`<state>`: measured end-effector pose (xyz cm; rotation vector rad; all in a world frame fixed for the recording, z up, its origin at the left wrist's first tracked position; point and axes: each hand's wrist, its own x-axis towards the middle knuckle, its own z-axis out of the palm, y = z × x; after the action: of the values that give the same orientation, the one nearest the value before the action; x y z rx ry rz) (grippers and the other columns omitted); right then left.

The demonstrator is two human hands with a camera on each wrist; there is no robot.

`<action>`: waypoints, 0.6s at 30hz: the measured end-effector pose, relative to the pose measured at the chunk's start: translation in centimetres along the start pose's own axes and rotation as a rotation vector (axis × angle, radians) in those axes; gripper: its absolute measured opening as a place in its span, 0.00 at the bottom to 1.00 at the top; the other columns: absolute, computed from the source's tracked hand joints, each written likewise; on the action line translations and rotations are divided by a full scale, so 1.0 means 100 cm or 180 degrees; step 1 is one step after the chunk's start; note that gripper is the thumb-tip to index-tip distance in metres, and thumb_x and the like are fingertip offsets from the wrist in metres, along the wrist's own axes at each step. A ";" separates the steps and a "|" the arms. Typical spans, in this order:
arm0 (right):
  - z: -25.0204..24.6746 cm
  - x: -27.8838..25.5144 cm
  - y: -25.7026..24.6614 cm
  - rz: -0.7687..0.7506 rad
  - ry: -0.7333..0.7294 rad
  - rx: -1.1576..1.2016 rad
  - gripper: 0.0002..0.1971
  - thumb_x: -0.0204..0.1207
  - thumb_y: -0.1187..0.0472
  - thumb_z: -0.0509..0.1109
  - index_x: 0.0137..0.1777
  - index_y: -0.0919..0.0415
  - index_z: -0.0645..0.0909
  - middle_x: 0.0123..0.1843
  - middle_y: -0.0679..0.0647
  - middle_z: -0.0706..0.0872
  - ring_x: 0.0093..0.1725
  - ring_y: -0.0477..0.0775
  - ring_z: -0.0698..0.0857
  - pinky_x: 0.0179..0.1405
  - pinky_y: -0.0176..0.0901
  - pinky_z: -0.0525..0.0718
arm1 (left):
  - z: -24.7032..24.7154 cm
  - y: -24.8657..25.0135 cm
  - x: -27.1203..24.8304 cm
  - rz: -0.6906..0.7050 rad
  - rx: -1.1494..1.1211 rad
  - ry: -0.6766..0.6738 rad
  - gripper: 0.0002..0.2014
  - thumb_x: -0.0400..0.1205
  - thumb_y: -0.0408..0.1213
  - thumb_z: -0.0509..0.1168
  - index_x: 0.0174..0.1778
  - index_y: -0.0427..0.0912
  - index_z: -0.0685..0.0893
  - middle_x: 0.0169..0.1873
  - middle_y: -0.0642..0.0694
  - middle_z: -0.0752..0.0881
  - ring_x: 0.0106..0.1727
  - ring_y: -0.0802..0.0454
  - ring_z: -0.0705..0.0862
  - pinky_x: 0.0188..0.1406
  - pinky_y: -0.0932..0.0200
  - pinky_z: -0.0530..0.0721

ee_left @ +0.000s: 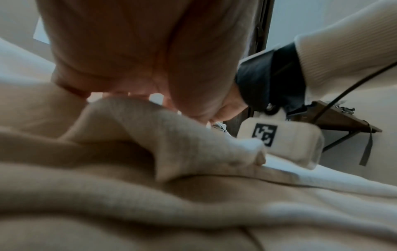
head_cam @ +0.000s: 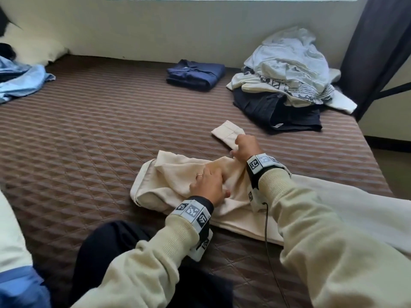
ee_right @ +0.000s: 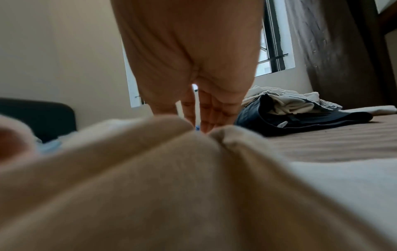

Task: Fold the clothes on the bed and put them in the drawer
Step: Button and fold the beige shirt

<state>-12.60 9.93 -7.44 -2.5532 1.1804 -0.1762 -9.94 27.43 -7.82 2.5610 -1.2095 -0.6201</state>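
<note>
A cream garment lies crumpled on the brown quilted bed in front of me. My left hand sits on its middle with the fingers curled into a fold of the cloth. My right hand is just beyond it and grips the garment's sleeve, whose cuff points away towards the back. In the right wrist view its fingers reach down behind a ridge of cream cloth. No drawer is in view.
A folded navy garment lies near the far wall. An unfolded pile of pale and dark clothes sits at the back right by a dark curtain. Light blue cloth and a pillow are at the far left. My dark-trousered leg rests near the front.
</note>
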 end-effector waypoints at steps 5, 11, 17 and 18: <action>0.008 0.000 0.003 0.0288 0.0028 -0.0120 0.17 0.78 0.55 0.71 0.61 0.66 0.83 0.61 0.66 0.85 0.61 0.67 0.83 0.56 0.49 0.80 | 0.004 -0.002 -0.004 -0.0042 -0.0047 -0.0031 0.20 0.79 0.49 0.70 0.63 0.51 0.73 0.69 0.42 0.67 0.74 0.41 0.64 0.64 0.33 0.74; -0.046 -0.036 0.037 0.1537 0.1335 0.3637 0.11 0.73 0.61 0.67 0.29 0.60 0.78 0.36 0.56 0.80 0.36 0.57 0.76 0.36 0.52 0.75 | -0.001 -0.005 0.001 -0.0097 -0.0168 -0.0208 0.19 0.77 0.50 0.71 0.59 0.54 0.74 0.68 0.44 0.68 0.73 0.42 0.64 0.67 0.35 0.72; -0.048 -0.141 0.099 0.2270 0.2384 0.5946 0.10 0.74 0.66 0.62 0.33 0.56 0.76 0.21 0.45 0.77 0.21 0.44 0.75 0.22 0.31 0.73 | -0.002 -0.002 -0.002 -0.0080 -0.0152 -0.0268 0.28 0.70 0.57 0.76 0.61 0.52 0.74 0.70 0.45 0.68 0.73 0.42 0.64 0.69 0.33 0.70; -0.038 -0.154 0.104 0.2442 0.2335 0.5883 0.08 0.74 0.66 0.63 0.34 0.57 0.78 0.21 0.46 0.80 0.21 0.44 0.77 0.22 0.32 0.75 | -0.002 0.000 -0.005 -0.0075 -0.0112 -0.0271 0.29 0.70 0.57 0.76 0.62 0.52 0.74 0.70 0.44 0.67 0.74 0.42 0.63 0.69 0.32 0.69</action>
<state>-31.07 14.39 -7.05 -0.3673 1.0976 -1.2764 -10.11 27.86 -7.53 2.5468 -1.1853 -0.7560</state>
